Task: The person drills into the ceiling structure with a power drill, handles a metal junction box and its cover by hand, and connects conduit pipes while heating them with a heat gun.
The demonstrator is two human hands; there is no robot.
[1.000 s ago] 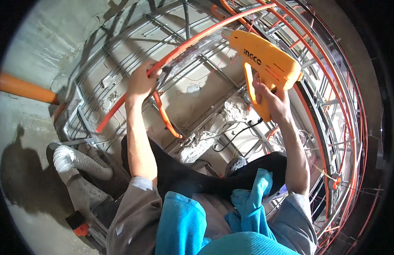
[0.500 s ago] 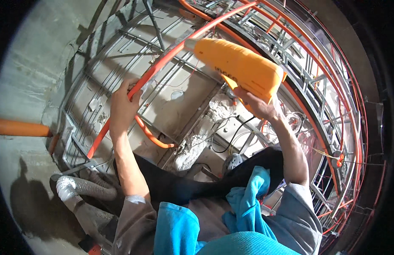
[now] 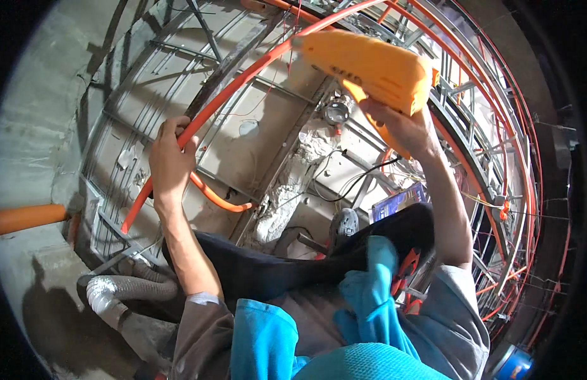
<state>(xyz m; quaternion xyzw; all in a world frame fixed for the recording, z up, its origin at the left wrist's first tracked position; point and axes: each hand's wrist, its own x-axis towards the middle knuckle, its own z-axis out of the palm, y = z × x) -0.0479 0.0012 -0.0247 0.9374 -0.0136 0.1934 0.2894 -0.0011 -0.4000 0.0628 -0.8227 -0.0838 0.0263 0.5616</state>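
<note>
My left hand [image 3: 169,167] is wrapped round a long orange conduit pipe [image 3: 244,78], which slants from the lower left up to the far right. In my right hand [image 3: 404,131] is a yellow heat gun [image 3: 369,68], gripped by its handle. Its nozzle points left, beside the pipe and farther up it than my left hand; whether the two touch I cannot tell. A shorter, curved orange pipe [image 3: 219,197] comes out just below my left hand, its end near a rough mortar strip [image 3: 282,212].
Metal framing [image 3: 198,60] lies below and beyond the pipe. Along the right side run more framing and several orange pipes [image 3: 499,114]. A black cable [image 3: 357,183] crosses near my legs. A silver flexible duct [image 3: 126,288] lies at the lower left, and a thick orange pipe [image 3: 27,220] meets the left wall.
The heat gun has moved a little farther away and right along the pipe. The whole view has shifted slightly, and my left hand appears farther left, still on the pipe.
</note>
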